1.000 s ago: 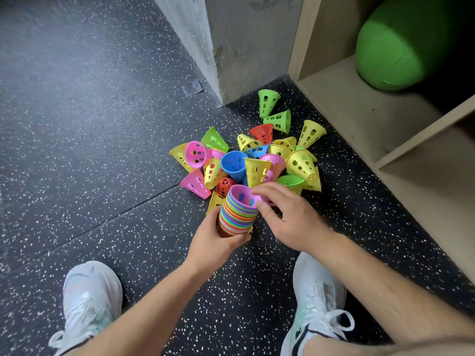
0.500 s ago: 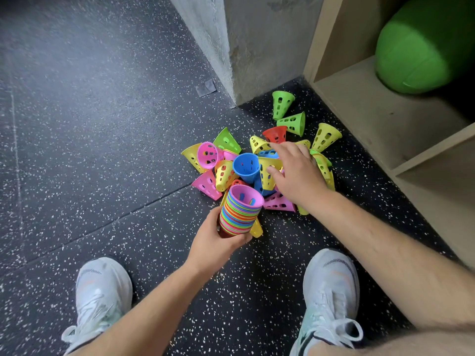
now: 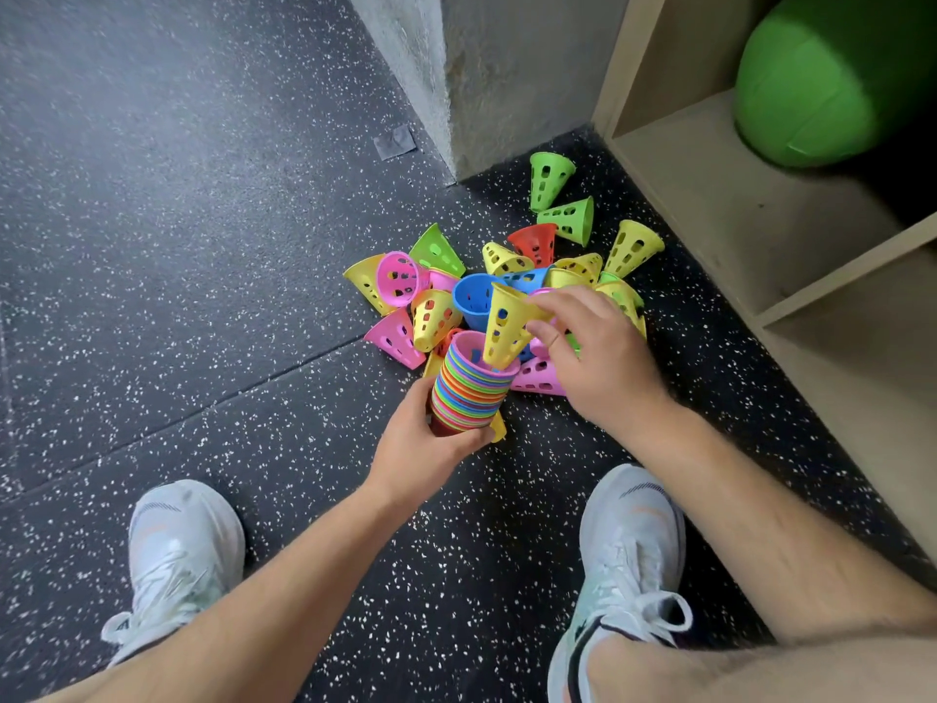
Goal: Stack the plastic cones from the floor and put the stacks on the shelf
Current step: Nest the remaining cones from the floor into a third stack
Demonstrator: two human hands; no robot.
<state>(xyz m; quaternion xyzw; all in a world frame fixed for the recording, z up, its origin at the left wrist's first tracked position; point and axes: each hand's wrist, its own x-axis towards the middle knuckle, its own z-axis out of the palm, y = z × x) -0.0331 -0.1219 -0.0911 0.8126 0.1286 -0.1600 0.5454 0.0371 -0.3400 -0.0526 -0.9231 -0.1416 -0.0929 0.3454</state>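
My left hand point(image 3: 423, 441) grips the bottom of a multicoloured stack of nested cones point(image 3: 470, 393), its wide end facing up. My right hand point(image 3: 596, 355) holds a yellow perforated cone point(image 3: 507, 327) by its rim, narrow tip dipping into the stack's open pink top. Behind lies a pile of loose cones point(image 3: 507, 276) on the dark speckled floor: yellow, pink, green, blue and red ones, lying on their sides. Two green cones point(image 3: 550, 177) sit farthest back. The beige shelf point(image 3: 750, 220) stands to the right.
A big green ball point(image 3: 831, 78) fills the shelf's upper compartment. A grey concrete pillar point(image 3: 487, 68) rises behind the pile. My two white shoes point(image 3: 177, 555) rest on the floor on either side of my arms.
My right hand has picked the yellow cone out of the pile and brought it back over the stack. The left hand has kept the stack in place.
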